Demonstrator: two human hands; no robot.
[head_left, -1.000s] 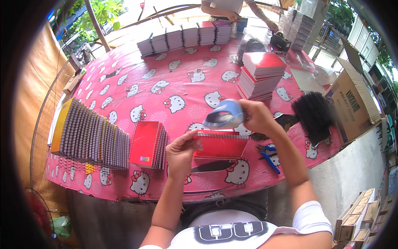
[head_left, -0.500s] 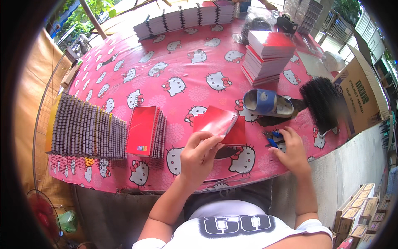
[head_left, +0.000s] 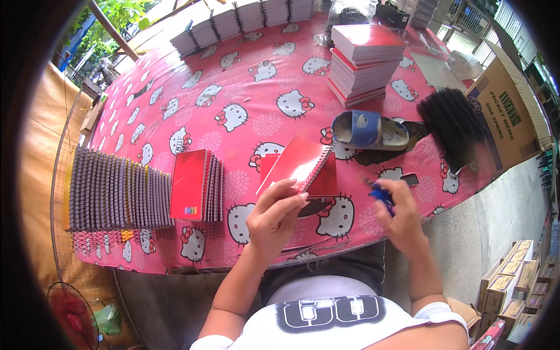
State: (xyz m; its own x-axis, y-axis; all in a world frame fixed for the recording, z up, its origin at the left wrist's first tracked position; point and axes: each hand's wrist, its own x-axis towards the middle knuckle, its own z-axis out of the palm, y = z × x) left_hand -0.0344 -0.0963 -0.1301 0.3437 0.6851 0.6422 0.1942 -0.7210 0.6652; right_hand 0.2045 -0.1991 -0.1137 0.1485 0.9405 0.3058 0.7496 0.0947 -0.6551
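Note:
My left hand (head_left: pixel 273 214) pinches the lower end of a red spiral notebook (head_left: pixel 294 163), held tilted with its coil edge to the right. Beneath it, another red notebook (head_left: pixel 325 179) lies flat, partly covered. My right hand (head_left: pixel 401 214) is closed around blue-handled pliers (head_left: pixel 382 197), their jaws pointing up and left toward the coil but apart from it. Just beyond them rests a blue slipper (head_left: pixel 366 129) on a dark piece of material. A small dark item (head_left: pixel 410 179) lies beyond my right hand.
Spiral-bound notebooks stand in a long row (head_left: pixel 116 189) at left, beside several red notebooks (head_left: pixel 189 184). A tall stack of red-covered pads (head_left: pixel 364 64) is beyond the slipper. Black coils (head_left: pixel 452 128) and a cardboard box (head_left: pixel 507 108) stand right. More notebooks (head_left: pixel 242 20) line the far edge.
My right hand has taken hold of the pliers and lifted them off the table. In my left hand the notebook has turned, showing more of its coil edge. The whole view has shifted slightly.

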